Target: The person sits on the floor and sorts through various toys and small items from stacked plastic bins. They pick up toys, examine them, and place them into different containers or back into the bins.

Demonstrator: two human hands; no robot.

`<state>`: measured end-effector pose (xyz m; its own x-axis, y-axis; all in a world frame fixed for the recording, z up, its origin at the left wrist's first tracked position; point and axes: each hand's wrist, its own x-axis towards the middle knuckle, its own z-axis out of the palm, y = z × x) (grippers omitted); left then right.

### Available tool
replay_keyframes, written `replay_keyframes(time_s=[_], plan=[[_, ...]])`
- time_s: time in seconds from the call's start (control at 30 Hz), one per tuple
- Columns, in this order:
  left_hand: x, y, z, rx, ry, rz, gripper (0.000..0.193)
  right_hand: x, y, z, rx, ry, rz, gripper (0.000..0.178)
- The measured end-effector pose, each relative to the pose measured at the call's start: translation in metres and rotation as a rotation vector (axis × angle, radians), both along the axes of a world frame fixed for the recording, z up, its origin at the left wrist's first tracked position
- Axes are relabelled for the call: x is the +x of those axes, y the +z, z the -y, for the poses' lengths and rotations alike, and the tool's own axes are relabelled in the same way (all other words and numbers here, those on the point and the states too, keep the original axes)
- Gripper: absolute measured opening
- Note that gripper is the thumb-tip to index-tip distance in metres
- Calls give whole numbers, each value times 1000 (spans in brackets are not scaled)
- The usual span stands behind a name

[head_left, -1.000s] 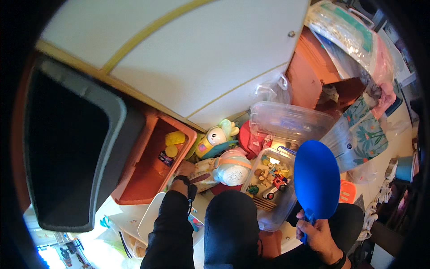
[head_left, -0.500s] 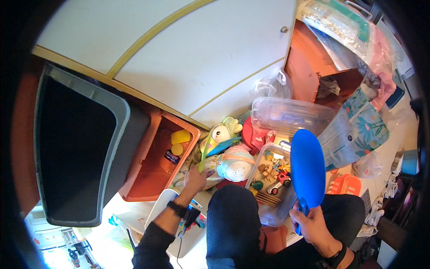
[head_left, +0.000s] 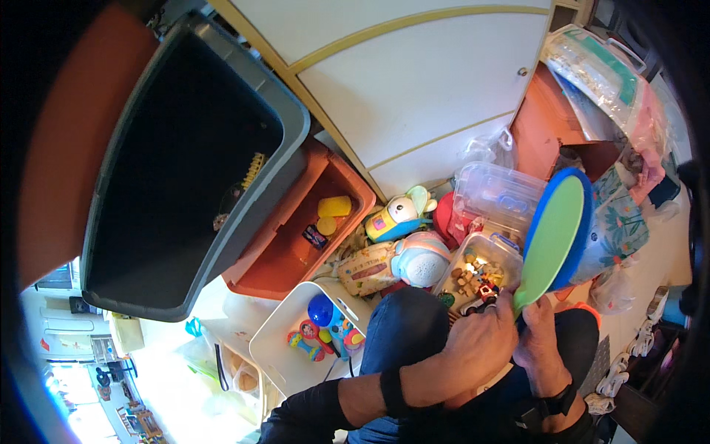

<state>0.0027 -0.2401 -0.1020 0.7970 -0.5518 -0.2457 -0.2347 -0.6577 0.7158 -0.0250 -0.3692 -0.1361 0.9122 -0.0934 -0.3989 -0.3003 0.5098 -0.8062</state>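
My left hand [head_left: 479, 339] is closed round the handle of a green toy paddle [head_left: 553, 240]. Behind it stands a blue toy paddle [head_left: 588, 211], its rim showing around the green face. My right hand [head_left: 542, 348] grips the blue paddle low down, its handle mostly hidden. Both hands are close together above my right thigh, and the two paddles overlap face to face. Just beyond my hands lies a clear plastic box [head_left: 510, 259] holding small toys, partly covered by my left hand.
A white bin [head_left: 266, 340] with rattles and a blue ball stands left of my knee. Farther left are an orange bin [head_left: 251, 277] and a large dark grey bin [head_left: 296, 122]. A plush toy [head_left: 399, 216] lies by the white cabinet [head_left: 436, 81]. Bags [head_left: 621, 214] crowd the right.
My left hand has moved right, bringing the green paddle from beside the plush toys to the front of the blue one. The view has shifted, showing more of the white bin.
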Motion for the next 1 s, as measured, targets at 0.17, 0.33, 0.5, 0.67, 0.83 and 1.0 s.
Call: replay_keyframes(time_s=[0.17,0.33,0.5,0.67,0.83,1.0], plan=[[8,-10,-4,83,-19,-1,52,-6,-8,-7,32,-23,-125,44],[6,-3,-30,-31,-55,74,73,0,2,-8,-81,52,-59,43],[-3,-48,-123,-313,294,77,37,-1,4,-7,-70,164,-29,44],[-5,-140,-347,645,804,62,36,-6,1,-9,-148,185,1,44],[-55,-211,-420,560,645,218,33,-10,1,-11,-185,272,-56,43],[-94,-228,-407,599,728,202,19,-13,-6,-16,-272,253,-42,45]])
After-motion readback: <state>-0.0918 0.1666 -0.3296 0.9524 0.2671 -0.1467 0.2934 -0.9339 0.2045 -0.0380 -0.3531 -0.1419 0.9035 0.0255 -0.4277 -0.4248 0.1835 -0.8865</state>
